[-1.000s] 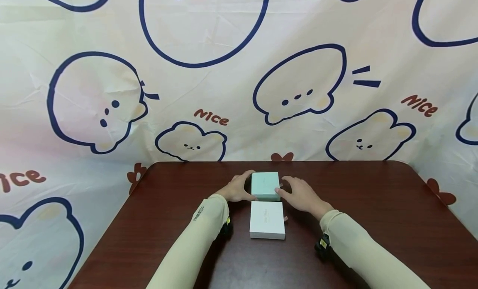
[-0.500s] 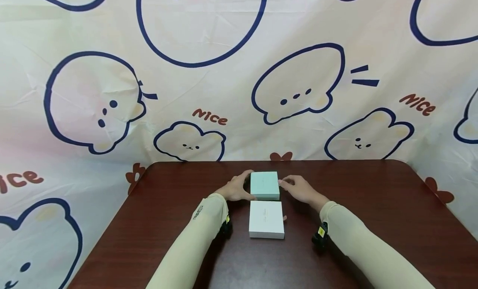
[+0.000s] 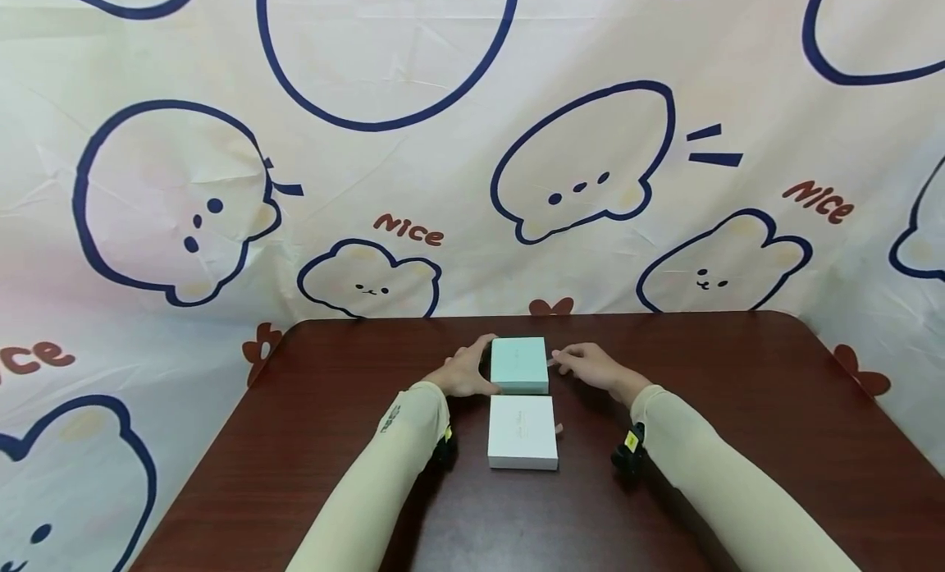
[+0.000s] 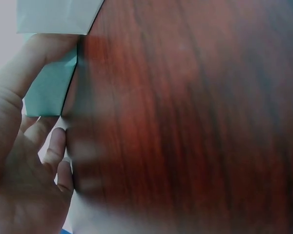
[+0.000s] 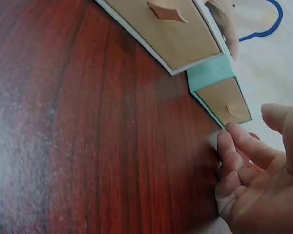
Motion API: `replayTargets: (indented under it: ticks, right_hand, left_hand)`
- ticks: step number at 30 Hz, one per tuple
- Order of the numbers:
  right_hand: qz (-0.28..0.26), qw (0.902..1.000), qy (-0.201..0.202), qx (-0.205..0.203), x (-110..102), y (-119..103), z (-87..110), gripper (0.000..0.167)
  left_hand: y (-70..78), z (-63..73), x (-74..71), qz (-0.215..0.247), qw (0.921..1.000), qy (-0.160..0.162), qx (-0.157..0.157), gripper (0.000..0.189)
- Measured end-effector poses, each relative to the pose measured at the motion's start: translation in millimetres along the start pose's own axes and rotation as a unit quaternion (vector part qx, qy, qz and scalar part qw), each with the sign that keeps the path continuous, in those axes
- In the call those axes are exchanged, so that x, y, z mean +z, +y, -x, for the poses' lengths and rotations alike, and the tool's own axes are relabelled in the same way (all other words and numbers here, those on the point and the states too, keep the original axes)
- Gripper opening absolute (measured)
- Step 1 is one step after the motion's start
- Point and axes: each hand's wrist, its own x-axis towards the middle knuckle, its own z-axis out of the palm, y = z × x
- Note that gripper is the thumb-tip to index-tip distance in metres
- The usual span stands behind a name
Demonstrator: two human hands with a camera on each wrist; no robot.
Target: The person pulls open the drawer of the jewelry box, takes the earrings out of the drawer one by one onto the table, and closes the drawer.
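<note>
A mint-green drawer box lies on the table behind a white drawer box. My left hand grips the mint box from its left side, the thumb along the near face and the fingers toward the far one. On the right side, my right hand is close to the mint box's small pull tab. In the right wrist view its thumb and fingers stand apart, with the tab visible between them. The tan drawer front sits flush in its green sleeve.
The white box's own drawer front faces right and carries a brown pull tab. Both boxes rest on a dark reddish-brown wooden table. A white cloth with cartoon drawings hangs behind the table's far edge.
My right hand has drawn off the mint box's right edge, and its tab now shows beside the fingertips. My left hand keeps its hold. The whole head view has shifted slightly.
</note>
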Motion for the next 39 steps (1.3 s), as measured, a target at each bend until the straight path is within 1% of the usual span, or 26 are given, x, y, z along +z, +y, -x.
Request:
replayTargets:
  ticks: [10,15,19,26,30,39]
  right_hand:
    - [0.009,0.9999,0.008,0.004,5.0,-3.7,1.4,0.033]
    - [0.014,0.9998,0.012,0.005,7.1,-6.5,2.2,0.034]
    - [0.01,0.9997,0.019,0.014,9.6,-7.1,1.4,0.034]
    - [0.007,0.9988,0.044,0.023,13.5,-8.1,-0.7,0.031]
    - [0.009,0.9984,0.052,0.019,15.5,-8.3,-1.2,0.029]
    - [0.012,0.9976,0.065,0.021,17.2,-7.2,-1.7,0.026]
  left_hand:
    - [-2.1,-0.8,2.0,0.003,1.0,0.002,0.002,0.097]
    - [-2.0,0.0,2.2,0.005,1.0,0.005,0.003,0.099]
    - [-2.2,0.6,1.4,0.009,0.9999,0.008,0.006,0.098]
    - [-2.6,0.6,1.7,0.004,0.9999,0.008,0.011,0.1]
    - [-3.0,0.8,2.3,0.002,0.9998,0.011,0.016,0.1]
    - [-1.7,4.2,2.2,0.008,0.9998,0.01,0.015,0.099]
